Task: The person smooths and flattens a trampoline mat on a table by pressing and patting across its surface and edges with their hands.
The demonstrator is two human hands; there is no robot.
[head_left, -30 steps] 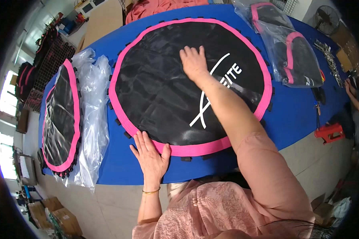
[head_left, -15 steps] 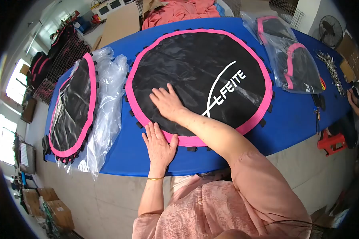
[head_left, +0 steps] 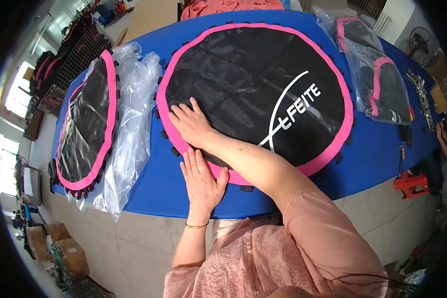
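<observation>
A round black mat (head_left: pixel 243 74) with a pink border and black tabs around its edge lies flat on the blue table (head_left: pixel 149 191). White lettering and curved lines mark its right half. My left hand (head_left: pixel 201 184) rests with fingers spread on the pink border at the mat's near left edge. Just above it, my right hand (head_left: pixel 191 124) lies flat on the black fabric, fingers apart, its forearm crossing the mat's near part. Neither hand grips anything.
Left of the mat are clear plastic (head_left: pixel 134 114) and another pink-edged black mat (head_left: pixel 87 124). Bagged pink-and-black pieces (head_left: pixel 387 87) lie at the far right, near metal parts (head_left: pixel 421 99). A red stool (head_left: pixel 411 185) stands beyond the table, near another person's hand (head_left: pixel 442 133).
My right hand has slid from the mat's middle toward its left edge, close to my left hand. My left hand stays on the border. The view has shifted somewhat.
</observation>
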